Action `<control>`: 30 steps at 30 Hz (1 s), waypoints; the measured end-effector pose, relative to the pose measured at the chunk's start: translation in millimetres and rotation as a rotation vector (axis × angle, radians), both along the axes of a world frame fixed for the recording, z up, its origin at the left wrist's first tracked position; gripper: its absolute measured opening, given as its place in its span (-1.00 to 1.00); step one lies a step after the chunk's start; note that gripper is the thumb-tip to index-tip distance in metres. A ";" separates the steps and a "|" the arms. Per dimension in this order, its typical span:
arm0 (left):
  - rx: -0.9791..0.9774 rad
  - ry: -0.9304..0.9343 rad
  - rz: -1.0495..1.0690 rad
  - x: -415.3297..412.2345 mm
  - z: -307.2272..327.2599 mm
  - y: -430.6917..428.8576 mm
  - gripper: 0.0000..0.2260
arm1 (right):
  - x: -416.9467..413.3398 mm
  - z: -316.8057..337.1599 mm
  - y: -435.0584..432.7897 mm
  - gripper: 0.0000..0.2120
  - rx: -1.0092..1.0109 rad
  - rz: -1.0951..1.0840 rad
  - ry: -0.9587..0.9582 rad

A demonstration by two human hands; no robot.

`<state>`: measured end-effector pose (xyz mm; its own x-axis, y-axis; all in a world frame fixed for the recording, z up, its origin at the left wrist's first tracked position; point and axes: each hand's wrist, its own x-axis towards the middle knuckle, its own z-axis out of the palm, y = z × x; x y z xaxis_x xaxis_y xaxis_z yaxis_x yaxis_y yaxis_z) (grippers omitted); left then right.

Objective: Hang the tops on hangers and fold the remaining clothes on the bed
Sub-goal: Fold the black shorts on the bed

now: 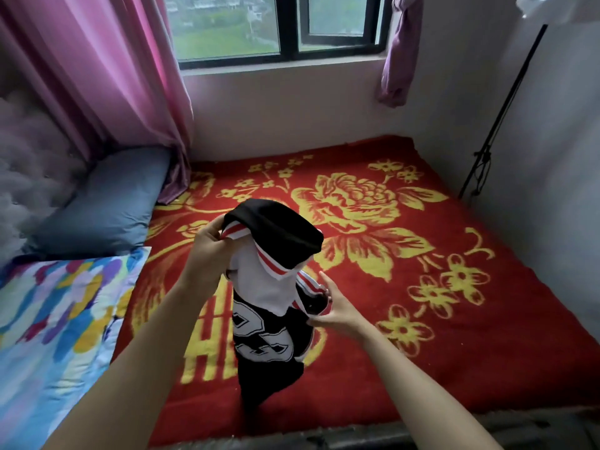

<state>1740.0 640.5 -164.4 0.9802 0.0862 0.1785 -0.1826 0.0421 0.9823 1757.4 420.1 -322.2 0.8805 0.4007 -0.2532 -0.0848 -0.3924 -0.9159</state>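
aloft, left hand (207, 243) pinches jersey (276, 233), right hand (339, 308) holds sleeve (311, 286)

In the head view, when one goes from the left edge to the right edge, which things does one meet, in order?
In order: colourful quilt → left hand → black and white jersey → right hand → black stand by the wall.

Bed (487, 428) with red floral blanket (438, 336), blue pillow (107, 203) and colourful quilt (55, 319) on left.
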 end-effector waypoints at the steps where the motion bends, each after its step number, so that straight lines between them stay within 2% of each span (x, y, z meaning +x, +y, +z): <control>1: 0.012 0.005 0.008 1.5 -1.9 6.8 -0.71 | 6.3 -3.4 3.7 -0.24 0.006 -0.046 -0.043; 3: -0.004 0.019 0.035 -1.0 -1.7 20.3 -0.66 | 13.6 -4.2 4.8 -0.76 0.027 -0.119 -0.134; 4: -0.023 0.013 0.035 -4.0 -2.9 29.3 -0.76 | 16.6 -1.6 2.3 -0.92 0.076 -0.144 -0.150; 5: -0.044 0.016 0.045 -7.6 -4.5 40.1 -0.82 | 20.2 5.8 -1.1 -0.85 0.120 -0.165 -0.140; 7: -0.005 0.055 0.092 -15.0 -13.1 63.2 -0.74 | 26.8 27.7 -9.8 -0.83 0.194 -0.159 -0.150; 9: 0.160 0.138 0.157 -21.3 -26.1 84.4 -0.74 | 34.9 51.5 -19.4 -0.81 0.209 -0.133 -0.156; 10: 0.266 0.205 0.154 -27.4 -34.0 93.6 -0.65 | 39.1 63.0 -19.5 -0.81 0.200 -0.118 -0.168; 12: 0.513 0.364 0.100 -34.5 -46.7 103.8 -0.40 | 44.2 84.1 -16.8 -0.73 0.111 -0.078 -0.232; 13: 0.606 0.431 0.091 -37.9 -51.8 105.8 -0.36 | 44.5 93.3 -11.4 -0.76 0.041 -0.036 -0.258; 15: 0.661 0.483 0.103 -42.8 -56.2 99.8 -0.36 | 42.1 108.2 0.7 -0.84 -0.061 0.062 -0.330; 19: 0.647 0.379 -0.011 -39.3 -52.7 60.0 -0.32 | 30.7 132.5 23.6 -0.88 -0.137 0.185 -0.479; 21: 0.656 0.316 -0.129 -37.0 -52.5 36.8 -0.30 | 24.1 142.2 31.8 -0.74 -0.136 0.235 -0.498; 23: 0.695 0.263 -0.225 -32.8 -52.2 14.6 -0.17 | 18.2 152.6 33.7 -0.71 -0.103 0.257 -0.504; 25: 0.740 0.190 -0.223 -28.5 -54.9 -1.6 -0.12 | 13.0 163.5 33.0 -0.74 -0.050 0.266 -0.524; 28: 0.763 0.106 -0.113 -26.9 -65.2 -11.0 -0.19 | 8.4 177.5 25.8 -0.68 0.034 0.215 -0.557; 30: 0.787 0.163 -0.043 -28.0 -73.6 -9.8 -0.22 | 6.4 186.9 15.2 -0.72 0.111 0.145 -0.534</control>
